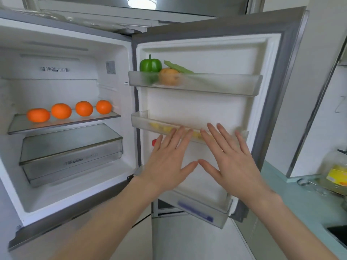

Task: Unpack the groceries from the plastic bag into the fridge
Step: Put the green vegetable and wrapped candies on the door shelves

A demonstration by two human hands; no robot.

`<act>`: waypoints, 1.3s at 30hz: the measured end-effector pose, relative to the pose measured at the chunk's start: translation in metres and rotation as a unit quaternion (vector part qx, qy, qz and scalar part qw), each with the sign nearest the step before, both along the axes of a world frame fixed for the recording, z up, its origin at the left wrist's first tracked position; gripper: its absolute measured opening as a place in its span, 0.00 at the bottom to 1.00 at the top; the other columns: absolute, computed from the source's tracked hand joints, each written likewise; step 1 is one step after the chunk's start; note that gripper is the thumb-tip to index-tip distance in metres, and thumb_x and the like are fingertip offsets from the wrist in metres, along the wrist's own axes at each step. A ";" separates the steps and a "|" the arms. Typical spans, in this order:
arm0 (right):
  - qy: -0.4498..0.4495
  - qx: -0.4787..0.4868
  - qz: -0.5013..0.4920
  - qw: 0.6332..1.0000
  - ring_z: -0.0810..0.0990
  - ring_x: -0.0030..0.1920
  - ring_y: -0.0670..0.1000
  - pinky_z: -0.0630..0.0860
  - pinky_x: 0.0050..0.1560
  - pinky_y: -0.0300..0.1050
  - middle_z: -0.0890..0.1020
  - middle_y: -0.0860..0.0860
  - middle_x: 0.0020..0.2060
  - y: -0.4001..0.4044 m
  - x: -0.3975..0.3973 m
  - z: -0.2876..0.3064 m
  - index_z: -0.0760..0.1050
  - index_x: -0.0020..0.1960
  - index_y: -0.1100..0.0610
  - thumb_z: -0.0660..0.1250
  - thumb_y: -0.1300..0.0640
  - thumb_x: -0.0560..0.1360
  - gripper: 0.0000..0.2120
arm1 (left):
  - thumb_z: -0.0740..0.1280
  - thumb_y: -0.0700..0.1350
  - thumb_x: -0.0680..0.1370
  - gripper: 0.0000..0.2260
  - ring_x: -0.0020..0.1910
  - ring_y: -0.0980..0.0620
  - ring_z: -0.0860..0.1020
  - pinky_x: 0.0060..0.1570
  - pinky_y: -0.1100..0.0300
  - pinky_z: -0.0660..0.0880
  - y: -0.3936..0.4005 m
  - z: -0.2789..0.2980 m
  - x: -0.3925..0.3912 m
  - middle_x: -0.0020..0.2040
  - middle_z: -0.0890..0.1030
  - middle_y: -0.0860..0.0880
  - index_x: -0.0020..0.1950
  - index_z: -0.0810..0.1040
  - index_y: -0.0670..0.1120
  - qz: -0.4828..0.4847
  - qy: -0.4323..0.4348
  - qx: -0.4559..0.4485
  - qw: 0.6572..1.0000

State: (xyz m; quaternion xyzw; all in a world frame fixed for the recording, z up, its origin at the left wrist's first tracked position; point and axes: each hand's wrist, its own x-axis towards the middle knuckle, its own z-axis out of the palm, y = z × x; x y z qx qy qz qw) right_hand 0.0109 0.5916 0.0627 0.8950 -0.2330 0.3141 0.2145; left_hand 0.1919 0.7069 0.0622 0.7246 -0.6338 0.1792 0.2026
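Note:
The fridge stands open, its door (266,76) swung out to the right. Several oranges (62,110) line the glass shelf (62,126) inside. The top door bin (216,84) holds a green pepper (150,65), a brownish round fruit (169,76) and a long green vegetable (177,67). Yellow items (159,127) lie in the middle door bin (142,121); something red (154,142) shows below it. My left hand (170,158) and my right hand (230,158) are spread flat, fingers straight, in front of the door, holding nothing. No plastic bag is in view.
A closed drawer (71,152) sits under the glass shelf. The lowest door bin (202,209) is below my hands. To the right runs a pale green counter (308,207) with a yellow-labelled bottle (336,175) and a dark sink corner (338,233).

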 end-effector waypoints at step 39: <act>-0.187 0.389 0.502 0.750 0.57 0.83 0.50 0.57 0.81 0.52 0.56 0.44 0.83 0.087 -0.017 -0.059 0.49 0.85 0.46 0.51 0.38 0.85 0.31 | 0.63 0.56 0.84 0.33 0.84 0.47 0.53 0.80 0.42 0.58 0.148 0.008 -0.131 0.85 0.54 0.45 0.84 0.56 0.45 0.179 -0.104 -0.133 0.969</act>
